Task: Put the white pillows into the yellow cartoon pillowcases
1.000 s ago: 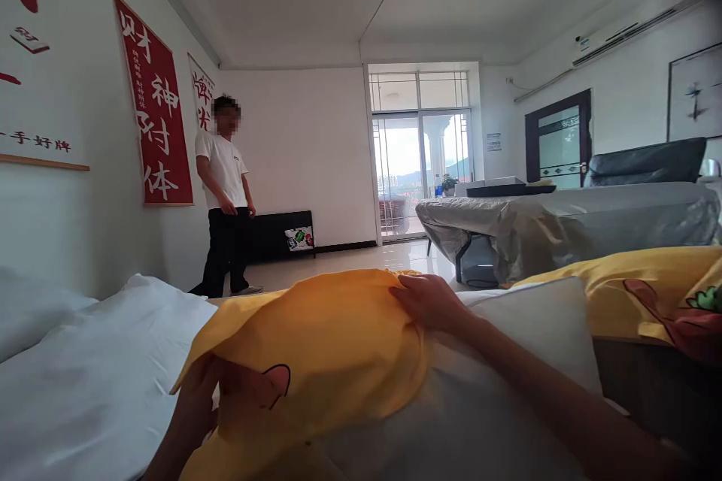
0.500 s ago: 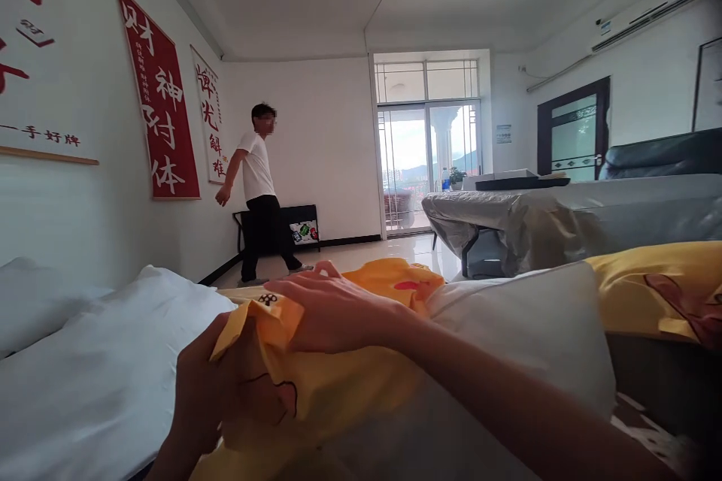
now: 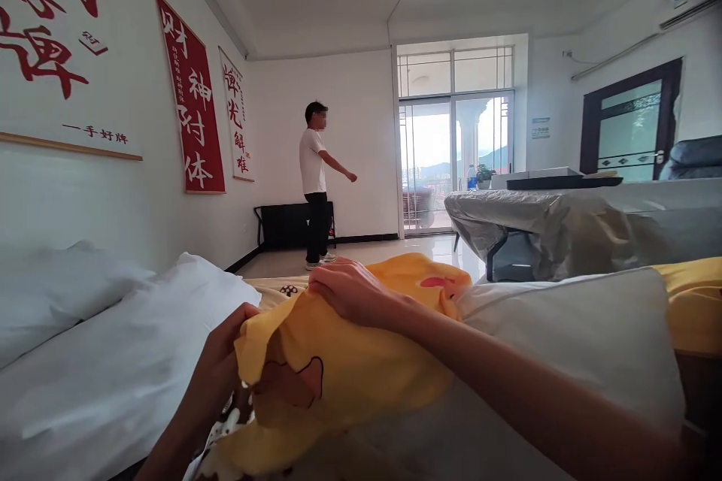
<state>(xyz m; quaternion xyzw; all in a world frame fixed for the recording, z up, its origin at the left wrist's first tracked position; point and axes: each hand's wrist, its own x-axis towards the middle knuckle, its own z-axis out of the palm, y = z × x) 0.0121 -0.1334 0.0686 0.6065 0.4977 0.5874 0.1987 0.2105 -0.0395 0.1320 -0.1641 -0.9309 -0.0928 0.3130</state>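
Soft white duvet (image 3: 95, 376) on the far left, then the left hand (image 3: 217, 372) clamped on the near edge of a yellow cartoon-print fabric pillowcase (image 3: 361, 383). The right hand (image 3: 350, 291) is on top, fingers curled, pinching its upper fold. The case sits bunched over the end of a plain white pillow (image 3: 569, 338), with a grey plastic-wrapped table (image 3: 620, 218) behind.

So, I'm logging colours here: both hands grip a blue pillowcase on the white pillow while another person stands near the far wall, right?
Not quite. The head view shows the pillowcase is yellow, not blue. The left hand and right hand do grip it on the white pillow, and another person stands near the far wall.
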